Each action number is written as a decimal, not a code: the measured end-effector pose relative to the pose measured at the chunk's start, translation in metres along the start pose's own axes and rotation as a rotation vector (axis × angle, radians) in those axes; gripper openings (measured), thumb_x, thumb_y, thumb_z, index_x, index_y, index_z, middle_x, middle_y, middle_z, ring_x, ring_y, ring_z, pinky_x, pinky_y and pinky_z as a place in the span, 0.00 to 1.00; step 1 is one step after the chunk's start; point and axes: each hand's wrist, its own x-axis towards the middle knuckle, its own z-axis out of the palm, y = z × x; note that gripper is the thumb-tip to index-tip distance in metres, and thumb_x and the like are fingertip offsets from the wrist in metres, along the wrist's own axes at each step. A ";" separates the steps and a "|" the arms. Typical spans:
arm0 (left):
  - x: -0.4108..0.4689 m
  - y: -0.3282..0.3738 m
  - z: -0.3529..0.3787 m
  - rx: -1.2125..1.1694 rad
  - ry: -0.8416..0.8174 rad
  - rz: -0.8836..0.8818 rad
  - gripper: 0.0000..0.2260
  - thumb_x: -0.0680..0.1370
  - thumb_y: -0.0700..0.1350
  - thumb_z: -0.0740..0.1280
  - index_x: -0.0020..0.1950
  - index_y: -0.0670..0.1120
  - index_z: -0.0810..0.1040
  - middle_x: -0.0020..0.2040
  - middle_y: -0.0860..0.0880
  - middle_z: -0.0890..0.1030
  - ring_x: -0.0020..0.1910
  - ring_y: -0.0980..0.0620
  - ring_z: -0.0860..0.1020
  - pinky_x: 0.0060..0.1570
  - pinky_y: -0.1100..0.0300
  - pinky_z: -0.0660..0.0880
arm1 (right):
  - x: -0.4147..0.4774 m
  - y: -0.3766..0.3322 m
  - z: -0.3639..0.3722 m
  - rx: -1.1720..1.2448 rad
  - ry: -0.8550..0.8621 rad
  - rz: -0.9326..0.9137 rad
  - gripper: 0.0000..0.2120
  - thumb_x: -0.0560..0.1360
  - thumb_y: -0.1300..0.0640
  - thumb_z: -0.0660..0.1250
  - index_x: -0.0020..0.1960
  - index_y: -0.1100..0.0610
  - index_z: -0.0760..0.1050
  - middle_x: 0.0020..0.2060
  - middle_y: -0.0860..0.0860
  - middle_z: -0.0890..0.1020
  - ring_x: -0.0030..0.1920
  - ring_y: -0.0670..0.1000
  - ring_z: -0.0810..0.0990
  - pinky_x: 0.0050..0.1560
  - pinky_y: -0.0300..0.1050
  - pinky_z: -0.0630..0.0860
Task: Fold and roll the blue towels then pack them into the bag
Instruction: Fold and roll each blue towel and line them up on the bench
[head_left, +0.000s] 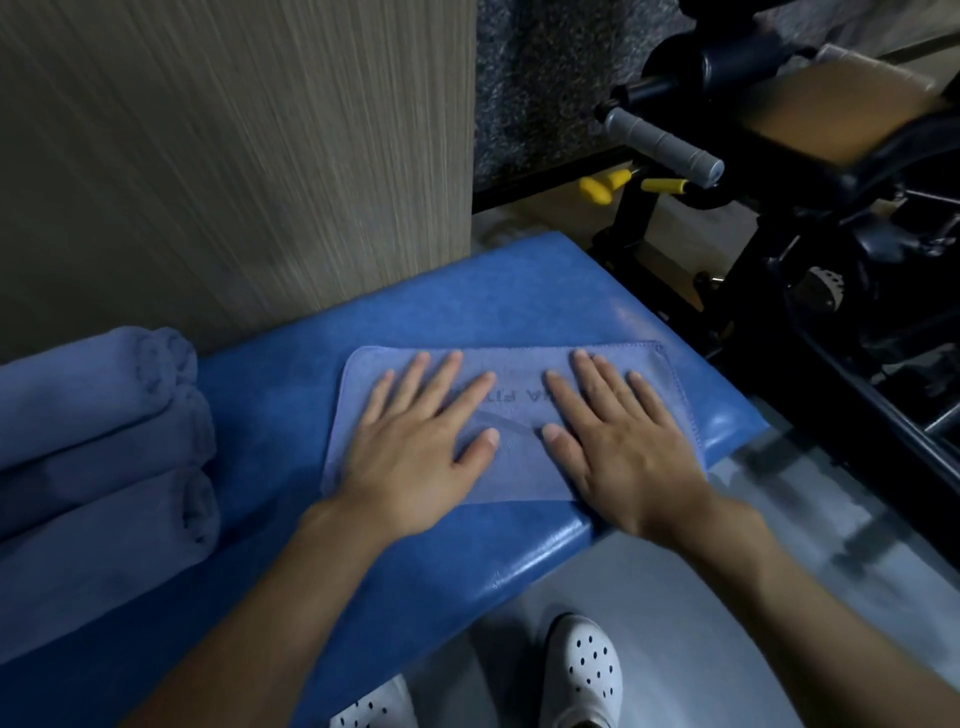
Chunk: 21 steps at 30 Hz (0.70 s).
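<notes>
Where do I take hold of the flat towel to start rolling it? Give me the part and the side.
Probably best to take the towel by its near long edge, coming from your side of the bench. It lies flat under the left hand and the right hand, so only an edge offers a pinch, and that one sits closest to you.

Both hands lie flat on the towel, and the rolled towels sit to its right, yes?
No: the head view shows the rolled towels left of the towel, not right. The left hand and right hand do lie flat on it.
</notes>
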 end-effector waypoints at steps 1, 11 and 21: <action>-0.001 -0.012 -0.001 -0.007 -0.008 -0.062 0.32 0.74 0.68 0.38 0.78 0.64 0.47 0.81 0.57 0.45 0.80 0.51 0.42 0.77 0.49 0.42 | 0.000 0.005 -0.003 -0.002 -0.006 0.030 0.32 0.80 0.38 0.42 0.76 0.53 0.63 0.76 0.57 0.63 0.76 0.56 0.61 0.74 0.57 0.56; -0.002 -0.025 -0.032 0.114 -0.142 -0.329 0.29 0.78 0.66 0.42 0.78 0.59 0.53 0.80 0.50 0.53 0.79 0.45 0.44 0.75 0.40 0.38 | 0.007 -0.001 -0.041 -0.117 0.056 0.274 0.20 0.79 0.41 0.52 0.54 0.54 0.75 0.54 0.56 0.76 0.56 0.60 0.73 0.53 0.56 0.65; -0.006 -0.013 -0.035 -0.040 -0.149 -0.064 0.35 0.71 0.68 0.40 0.78 0.62 0.53 0.80 0.53 0.52 0.79 0.53 0.50 0.76 0.51 0.46 | 0.000 -0.004 -0.052 -0.064 0.007 0.165 0.17 0.78 0.41 0.53 0.52 0.50 0.75 0.51 0.50 0.76 0.53 0.56 0.75 0.52 0.54 0.65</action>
